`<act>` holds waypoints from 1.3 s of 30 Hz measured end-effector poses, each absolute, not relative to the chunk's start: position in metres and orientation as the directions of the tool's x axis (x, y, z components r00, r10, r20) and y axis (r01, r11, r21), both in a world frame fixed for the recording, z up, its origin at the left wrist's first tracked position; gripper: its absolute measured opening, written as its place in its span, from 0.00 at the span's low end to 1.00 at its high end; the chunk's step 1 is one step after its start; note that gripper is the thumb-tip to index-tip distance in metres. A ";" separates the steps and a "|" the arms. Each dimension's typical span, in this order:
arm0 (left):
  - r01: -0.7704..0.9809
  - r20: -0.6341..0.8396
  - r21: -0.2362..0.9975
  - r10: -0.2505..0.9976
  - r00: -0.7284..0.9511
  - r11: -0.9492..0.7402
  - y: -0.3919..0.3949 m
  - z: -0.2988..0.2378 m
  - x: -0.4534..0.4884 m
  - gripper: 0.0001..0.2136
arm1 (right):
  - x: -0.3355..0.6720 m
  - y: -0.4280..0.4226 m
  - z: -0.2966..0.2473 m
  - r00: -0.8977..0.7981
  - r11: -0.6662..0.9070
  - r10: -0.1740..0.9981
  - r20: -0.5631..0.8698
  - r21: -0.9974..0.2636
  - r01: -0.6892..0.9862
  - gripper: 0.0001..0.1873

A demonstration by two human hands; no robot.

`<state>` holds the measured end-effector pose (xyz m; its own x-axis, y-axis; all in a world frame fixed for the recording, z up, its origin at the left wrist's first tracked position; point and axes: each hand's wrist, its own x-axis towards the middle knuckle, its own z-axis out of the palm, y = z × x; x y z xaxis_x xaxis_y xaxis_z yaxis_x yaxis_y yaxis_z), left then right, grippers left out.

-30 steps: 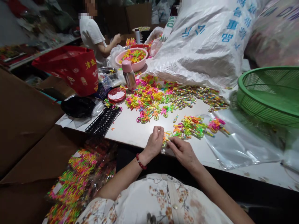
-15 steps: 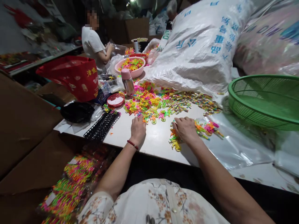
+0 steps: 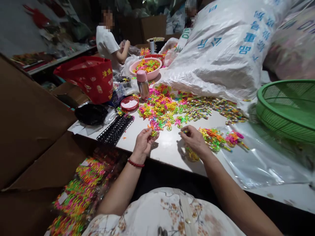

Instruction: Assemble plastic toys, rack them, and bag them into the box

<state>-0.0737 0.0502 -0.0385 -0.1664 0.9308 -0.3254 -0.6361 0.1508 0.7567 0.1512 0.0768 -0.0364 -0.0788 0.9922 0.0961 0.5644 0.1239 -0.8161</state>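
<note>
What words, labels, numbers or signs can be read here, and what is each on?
"公", "斤": large white sack, blue print.
"品", "重": same sack; neighbouring characters too blurred.
"DI", next letter unclear: smaller sack behind it, green print.
"DI", remainder unclear: pinkish sack, right edge.
Red bag: yellow characters, too blurred.
White labels, lower left: nothing legible.

The white bench (image 3: 167, 149) carries 1 large heap of bright plastic pieces (image 3: 159, 106) at its middle, with small patterned tubes (image 3: 221, 109) spread to the right. Nearer right lie 1 smaller mixed pile (image 3: 213, 139) and 1 clear plastic sheet (image 3: 261, 170). Black perforated strips (image 3: 115, 128) lie left; beyond them sit 1 red basket (image 3: 132, 109), 1 pink-capped flask (image 3: 143, 87) and, farther, 1 pink basin (image 3: 153, 76).
</note>
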 end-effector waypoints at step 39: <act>-0.597 -0.359 0.759 0.932 -0.055 0.258 0.018 -0.054 -0.017 0.17 | 0.127 0.009 -0.050 -0.135 0.290 0.957 0.257 -0.834 0.470 0.08</act>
